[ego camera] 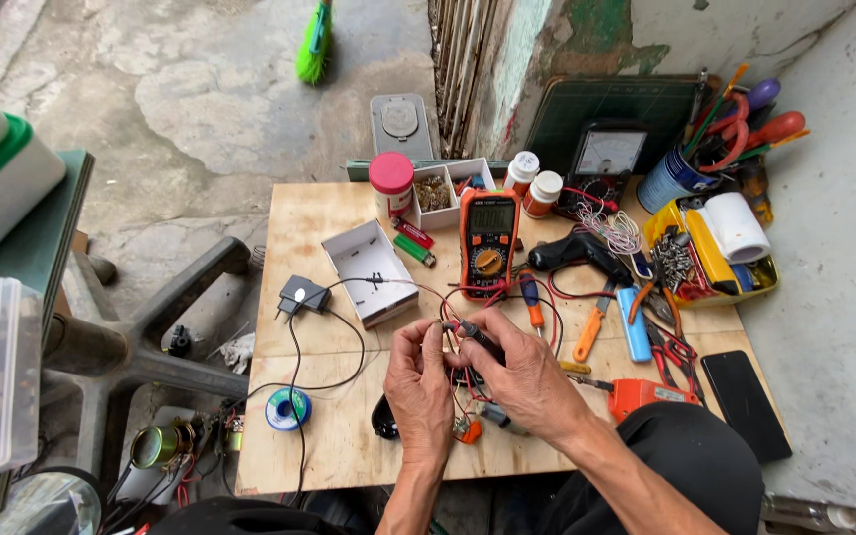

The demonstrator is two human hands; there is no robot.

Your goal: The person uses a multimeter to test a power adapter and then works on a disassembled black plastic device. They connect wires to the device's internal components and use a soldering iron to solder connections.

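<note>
Over a cluttered plywood surface [349,456], right hand [522,376] pinches a black probe [476,337] while left hand [418,391] fingers [430,337] pinch thin wires, orange multimeter [488,243] beyond

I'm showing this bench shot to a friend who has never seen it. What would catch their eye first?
Probably the orange-and-black digital multimeter lying at the middle of the pale plywood board. Just below it, the left hand and the right hand meet over thin red and black wires, the right pinching a black test probe. At the board's right edge sits a yellow plastic tray crowded with tools.
</note>
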